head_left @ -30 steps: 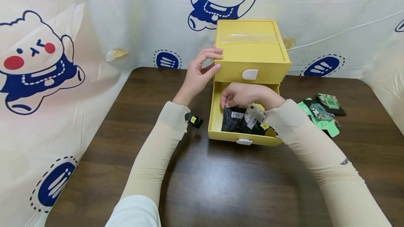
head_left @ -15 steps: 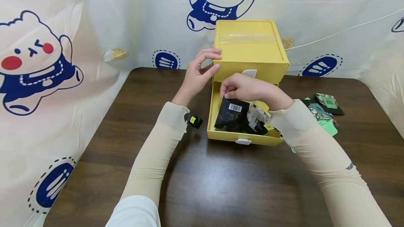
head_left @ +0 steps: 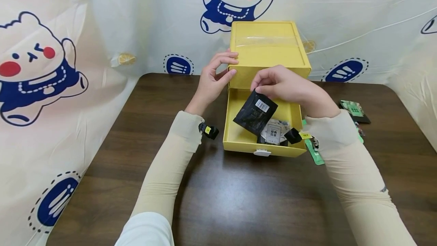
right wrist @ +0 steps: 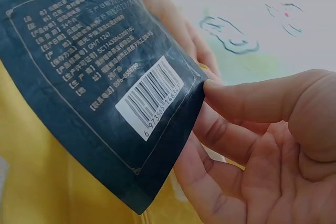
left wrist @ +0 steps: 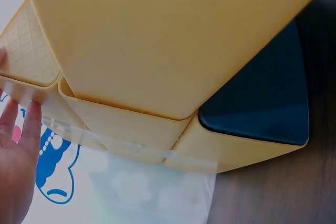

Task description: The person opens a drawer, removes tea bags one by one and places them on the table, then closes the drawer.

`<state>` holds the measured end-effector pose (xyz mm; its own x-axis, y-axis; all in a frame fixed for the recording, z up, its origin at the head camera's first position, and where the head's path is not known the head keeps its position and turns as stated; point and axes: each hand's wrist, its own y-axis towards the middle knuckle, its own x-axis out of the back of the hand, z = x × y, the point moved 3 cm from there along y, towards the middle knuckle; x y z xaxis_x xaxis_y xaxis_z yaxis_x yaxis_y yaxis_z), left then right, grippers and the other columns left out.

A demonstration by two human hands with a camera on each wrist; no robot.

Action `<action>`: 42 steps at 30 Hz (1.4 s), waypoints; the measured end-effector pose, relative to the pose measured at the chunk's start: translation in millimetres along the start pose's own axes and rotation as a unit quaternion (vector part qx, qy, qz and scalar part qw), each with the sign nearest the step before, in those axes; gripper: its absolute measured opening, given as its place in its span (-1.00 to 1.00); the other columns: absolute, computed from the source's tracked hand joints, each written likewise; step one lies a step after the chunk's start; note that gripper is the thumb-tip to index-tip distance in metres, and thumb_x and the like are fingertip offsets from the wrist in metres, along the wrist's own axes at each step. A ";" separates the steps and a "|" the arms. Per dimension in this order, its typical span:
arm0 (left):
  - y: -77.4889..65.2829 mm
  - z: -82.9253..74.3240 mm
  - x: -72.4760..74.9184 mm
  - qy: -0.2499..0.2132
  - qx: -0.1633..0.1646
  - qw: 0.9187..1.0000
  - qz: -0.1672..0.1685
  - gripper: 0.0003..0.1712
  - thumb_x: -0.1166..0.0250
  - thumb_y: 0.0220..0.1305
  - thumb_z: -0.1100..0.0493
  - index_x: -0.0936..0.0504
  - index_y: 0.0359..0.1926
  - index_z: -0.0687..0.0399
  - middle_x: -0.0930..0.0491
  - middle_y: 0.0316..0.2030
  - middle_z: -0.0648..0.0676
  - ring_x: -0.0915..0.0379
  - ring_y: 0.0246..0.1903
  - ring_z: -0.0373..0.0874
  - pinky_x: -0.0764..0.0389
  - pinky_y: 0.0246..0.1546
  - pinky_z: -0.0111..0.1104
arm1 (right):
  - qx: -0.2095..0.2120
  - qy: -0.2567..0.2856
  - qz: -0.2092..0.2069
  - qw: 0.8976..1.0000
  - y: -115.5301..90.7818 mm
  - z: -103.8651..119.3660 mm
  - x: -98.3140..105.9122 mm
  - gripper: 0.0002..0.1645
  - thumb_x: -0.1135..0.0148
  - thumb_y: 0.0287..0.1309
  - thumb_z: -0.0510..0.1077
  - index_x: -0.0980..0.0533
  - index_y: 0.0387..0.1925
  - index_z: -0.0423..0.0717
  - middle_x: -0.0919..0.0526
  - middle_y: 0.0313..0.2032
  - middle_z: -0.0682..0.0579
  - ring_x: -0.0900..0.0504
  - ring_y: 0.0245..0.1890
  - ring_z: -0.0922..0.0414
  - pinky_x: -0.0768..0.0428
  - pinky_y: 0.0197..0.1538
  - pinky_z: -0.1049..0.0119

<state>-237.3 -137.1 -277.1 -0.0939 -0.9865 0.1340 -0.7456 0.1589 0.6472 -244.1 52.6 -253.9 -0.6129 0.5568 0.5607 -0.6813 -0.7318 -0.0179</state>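
A black sachet (head_left: 255, 116) with a white barcode label hangs tilted over the pulled-out lower drawer (head_left: 235, 130) of a yellow two-drawer box (head_left: 269, 48). My right hand (head_left: 288, 86) pinches its upper corner between thumb and fingers. The right wrist view shows the sachet (right wrist: 79, 72) close up, with small printed text beside the barcode. Inside the drawer lies a pale patterned sachet (head_left: 273, 134), partly covered by the wrist camera. My left hand (head_left: 213, 81) rests against the box's upper left edge, its fingers extended along the top and side.
Right of the box, several packets (head_left: 355, 110) in green and black lie on the dark wooden table (head_left: 239, 200), partly behind my right forearm. A green packet (head_left: 315, 155) pokes out beside the drawer. A printed curtain (head_left: 170, 14) stands behind.
My right hand has lifted the black sachet up and to the right from inside the drawer, uncovering more of the patterned sachet. The left hand stays at the box's edge.
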 end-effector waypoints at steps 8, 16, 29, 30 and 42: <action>-0.9 0.4 -1.0 -0.003 0.001 1.000 -0.002 -0.80 -0.16 0.17 0.46 -0.49 -0.15 0.44 -0.39 0.06 0.32 -0.08 0.24 -0.14 -0.43 0.08 -0.19 | -0.034 0.035 -0.042 0.998 -31.3 -16.2 22.5 -0.82 -0.01 0.28 -0.25 -0.47 -0.18 -0.29 -0.55 -0.29 -0.15 -0.50 -0.29 -0.03 -0.60 -0.24 0.32; 0.5 0.7 -1.3 -0.001 0.004 1.000 0.003 -0.80 -0.16 0.17 0.45 -0.49 -0.15 0.44 -0.39 0.07 0.30 -0.07 0.25 -0.15 -0.43 0.08 -0.18 | -0.026 0.093 -0.092 0.991 -71.4 -39.3 47.1 -0.83 -0.03 0.26 -0.29 -0.43 -0.17 -0.34 -0.62 -0.33 -0.06 -0.59 -0.32 -0.01 -0.66 -0.29 0.25; 0.1 2.9 -2.1 0.002 0.004 1.000 0.001 -0.80 -0.16 0.17 0.45 -0.49 -0.15 0.44 -0.39 0.06 0.29 -0.07 0.25 -0.14 -0.44 0.07 -0.17 | -0.024 0.284 -0.185 0.940 -140.3 -96.6 68.0 -0.79 -0.04 0.21 -0.37 -0.43 -0.11 -0.32 -0.60 -0.26 0.00 -0.57 -0.30 0.15 -0.61 -0.22 0.42; 0.1 3.0 -2.1 0.002 0.004 1.000 0.002 -0.80 -0.16 0.17 0.44 -0.49 -0.14 0.43 -0.39 0.06 0.29 -0.07 0.25 -0.15 -0.44 0.07 -0.17 | -0.028 0.298 -0.194 0.934 -145.4 -103.1 68.1 -0.79 -0.04 0.21 -0.37 -0.44 -0.11 -0.30 -0.62 -0.29 0.02 -0.57 -0.30 0.16 -0.61 -0.23 0.42; -0.8 3.3 -2.0 0.002 0.004 1.000 -0.001 -0.80 -0.16 0.18 0.44 -0.48 -0.14 0.44 -0.39 0.06 0.29 -0.07 0.25 -0.15 -0.44 0.07 -0.17 | -0.115 0.383 -0.260 0.879 -187.8 -170.9 60.4 -0.77 -0.02 0.23 -0.36 -0.57 -0.18 -0.15 -0.55 -0.28 0.08 -0.54 -0.35 0.18 -0.63 -0.33 0.40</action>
<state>-238.7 -135.4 -280.4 -0.0892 -0.9867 0.1357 -0.7510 0.1561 0.6416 -221.6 290.8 -358.2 -0.2246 0.9579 -0.1788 -0.9578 -0.2507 -0.1403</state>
